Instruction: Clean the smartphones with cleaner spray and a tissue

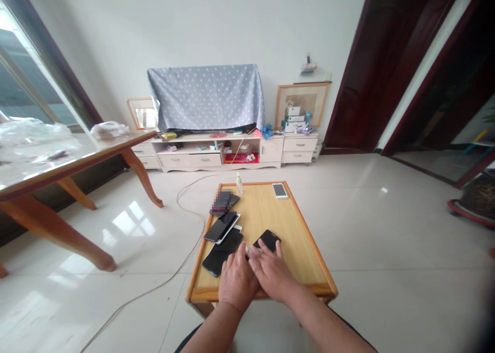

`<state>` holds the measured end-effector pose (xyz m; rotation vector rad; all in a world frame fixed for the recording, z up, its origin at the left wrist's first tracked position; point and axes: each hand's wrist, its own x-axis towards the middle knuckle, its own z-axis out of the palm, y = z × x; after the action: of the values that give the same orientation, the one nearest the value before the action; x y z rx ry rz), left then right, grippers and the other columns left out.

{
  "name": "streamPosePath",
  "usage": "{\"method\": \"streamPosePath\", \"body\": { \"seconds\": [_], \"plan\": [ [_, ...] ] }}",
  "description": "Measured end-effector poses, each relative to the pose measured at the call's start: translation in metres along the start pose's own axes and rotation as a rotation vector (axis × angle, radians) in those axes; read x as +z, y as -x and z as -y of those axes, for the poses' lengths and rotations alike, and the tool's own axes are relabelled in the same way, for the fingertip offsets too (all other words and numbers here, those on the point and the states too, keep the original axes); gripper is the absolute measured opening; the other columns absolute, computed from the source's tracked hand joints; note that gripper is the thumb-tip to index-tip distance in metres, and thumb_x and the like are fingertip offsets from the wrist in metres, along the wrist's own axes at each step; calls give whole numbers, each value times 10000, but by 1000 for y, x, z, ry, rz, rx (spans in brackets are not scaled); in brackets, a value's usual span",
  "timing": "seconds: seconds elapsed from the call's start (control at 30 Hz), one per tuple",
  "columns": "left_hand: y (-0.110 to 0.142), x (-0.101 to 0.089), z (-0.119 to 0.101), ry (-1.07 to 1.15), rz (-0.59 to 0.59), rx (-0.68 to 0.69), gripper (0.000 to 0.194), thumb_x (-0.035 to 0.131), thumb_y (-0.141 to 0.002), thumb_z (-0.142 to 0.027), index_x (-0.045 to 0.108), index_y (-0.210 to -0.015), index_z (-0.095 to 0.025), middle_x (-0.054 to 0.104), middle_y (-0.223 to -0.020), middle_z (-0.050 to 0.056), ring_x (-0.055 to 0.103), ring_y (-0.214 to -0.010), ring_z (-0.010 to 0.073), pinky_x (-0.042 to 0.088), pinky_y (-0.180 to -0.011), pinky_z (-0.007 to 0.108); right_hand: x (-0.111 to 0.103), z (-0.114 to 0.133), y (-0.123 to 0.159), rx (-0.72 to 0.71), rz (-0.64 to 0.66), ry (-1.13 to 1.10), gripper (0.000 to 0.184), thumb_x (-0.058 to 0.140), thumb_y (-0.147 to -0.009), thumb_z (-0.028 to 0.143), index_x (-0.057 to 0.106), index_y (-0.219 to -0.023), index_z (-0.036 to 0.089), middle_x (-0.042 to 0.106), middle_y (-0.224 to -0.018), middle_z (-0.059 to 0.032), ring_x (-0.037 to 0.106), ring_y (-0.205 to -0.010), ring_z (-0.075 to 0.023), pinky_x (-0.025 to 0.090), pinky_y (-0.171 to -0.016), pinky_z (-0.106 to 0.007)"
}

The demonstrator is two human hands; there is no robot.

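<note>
Pale wooden surface (270, 224) with an orange rim, low over the tiled floor (386, 229), right in front of me. My left hand (237, 283) and right hand (270, 270) sit close together near its edge, fingers curved down. My right fingers (268, 252) lie over a black smartphone (267, 239), and my left fingertips are just beside a larger black phone (220, 255). Something pale shows between the hands, too small to tell, and I can't say whether either hand is actually gripping. Farther along the left side, a dark phone (219, 227) lies on a white phone (233, 224), and past them sits a dark stack of phones (224, 203), partly blurred out. A small clear bottle (239, 183) stands at the far corner; a white smartphone (279, 190) lies flat by the far rim. Beyond, a cable (189, 213) loops across the floor — a glass-topped table (77, 159) stands at left, and a white cabinet (189, 159) sits against the wall under a polka-dot cloth (207, 97).
</note>
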<state>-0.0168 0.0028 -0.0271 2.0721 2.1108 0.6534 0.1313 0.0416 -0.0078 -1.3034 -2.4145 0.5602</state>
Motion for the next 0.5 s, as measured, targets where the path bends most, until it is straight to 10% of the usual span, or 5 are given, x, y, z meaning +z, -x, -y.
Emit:
{"method": "streamPosePath", "body": {
  "seconds": [0.33, 0.5],
  "plan": [
    [-1, -2, -8, -41, -21, 6, 704, 608, -837, -414, 420, -1463, -151, 633, -1325, 143, 564, -1214, 298, 400, -1018, 412, -10, -41, -19, 318, -102, 155, 574, 210, -1072, 466, 411, -1538, 198, 375, -1600, -98, 205, -1531, -308, 5, -1189, -671],
    [-3, -6, -8, -42, 23, -11, 587, 558, -847, -290, 480, -1414, -159, 647, -1305, 132, 552, -1222, 278, 391, -1013, 398, 6, -9, 10, 69, -60, 96, 563, 244, -1069, 471, 463, -1512, 202, 415, -1575, -103, 307, -1499, -272, 21, -1239, -554]
  ]
}}
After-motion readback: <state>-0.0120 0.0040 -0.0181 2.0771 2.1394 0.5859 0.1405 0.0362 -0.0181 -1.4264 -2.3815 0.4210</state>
